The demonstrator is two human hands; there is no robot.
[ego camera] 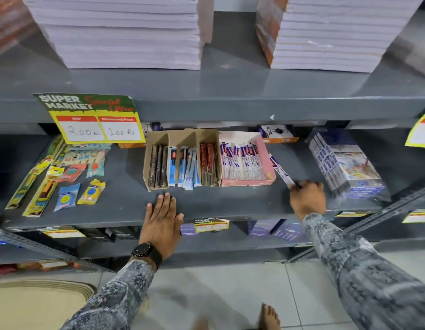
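Observation:
My right hand (307,198) pinches the near end of a long white and blue pen packet (280,170) that lies on the grey shelf (126,186), just right of the pink box (264,158). The pink box holds several packets of the same kind, standing on edge. My left hand (162,220) rests flat on the shelf's front edge with its fingers straight, in front of the brown cardboard divider box (183,139). That box holds dark, blue and red pen packets in three compartments.
Sharpener and pencil packs (64,177) lie loose at the shelf's left. A blue wrapped bundle of boxes (344,165) stands at the right. A yellow price sign (92,120) hangs from the upper shelf, which carries stacks of notebooks (126,32). A lower shelf and tiled floor are below.

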